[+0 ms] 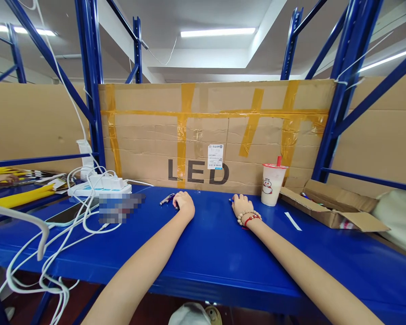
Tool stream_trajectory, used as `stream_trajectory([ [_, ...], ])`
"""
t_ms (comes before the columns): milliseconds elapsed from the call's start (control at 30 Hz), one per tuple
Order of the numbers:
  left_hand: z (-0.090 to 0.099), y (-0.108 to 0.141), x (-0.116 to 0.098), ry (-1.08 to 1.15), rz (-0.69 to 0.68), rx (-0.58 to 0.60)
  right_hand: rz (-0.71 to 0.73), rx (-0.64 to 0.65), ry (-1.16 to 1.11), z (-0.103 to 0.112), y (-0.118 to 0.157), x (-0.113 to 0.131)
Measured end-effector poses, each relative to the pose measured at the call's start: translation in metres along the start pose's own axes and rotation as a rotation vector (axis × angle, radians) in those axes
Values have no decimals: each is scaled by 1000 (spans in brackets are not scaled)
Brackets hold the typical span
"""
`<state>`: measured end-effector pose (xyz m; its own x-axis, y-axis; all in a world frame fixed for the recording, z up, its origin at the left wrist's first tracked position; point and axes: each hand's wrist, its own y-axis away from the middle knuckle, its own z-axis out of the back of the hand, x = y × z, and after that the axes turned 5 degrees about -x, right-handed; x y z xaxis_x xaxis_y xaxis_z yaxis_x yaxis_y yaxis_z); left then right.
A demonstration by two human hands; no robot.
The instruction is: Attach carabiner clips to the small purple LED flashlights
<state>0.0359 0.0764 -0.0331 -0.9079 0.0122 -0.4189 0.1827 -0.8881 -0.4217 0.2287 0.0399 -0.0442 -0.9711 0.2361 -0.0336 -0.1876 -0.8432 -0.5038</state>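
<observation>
- Head view: my left hand curls beside the pen-like items on the blue shelf; I can't tell its grip.
- My right hand's fingers bend by a small blue item; pinching or not, unclear.
- I'd move lightly, lest anything roll.
- Counted: one cup, one carton, one white strip; pen-like items, uncertain.

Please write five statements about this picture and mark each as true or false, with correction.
1. Pens lie beside the left hand. True.
2. The left hand wears jewellery. False: the bead bracelet is on the wrist of the right hand.
3. A cup with a straw stands to the right of the right hand. True.
4. The straw is green. False: the straw is red.
5. A cardboard box to the right of the cup is open. True.
</observation>
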Motion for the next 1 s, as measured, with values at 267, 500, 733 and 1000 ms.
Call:
stream_trajectory([
  [267,4,18,-17,110,-563,245,233,-106,-13,20,6,7],
  [500,-4,26,-25,317,-726,307,515,-92,-125,29,11,19],
  [733,-3,15,-21,350,-519,303,608,8,-199,27,11,16],
  [1000,0,18,-19,112,-441,210,576,21,-258,26,11,15],
])
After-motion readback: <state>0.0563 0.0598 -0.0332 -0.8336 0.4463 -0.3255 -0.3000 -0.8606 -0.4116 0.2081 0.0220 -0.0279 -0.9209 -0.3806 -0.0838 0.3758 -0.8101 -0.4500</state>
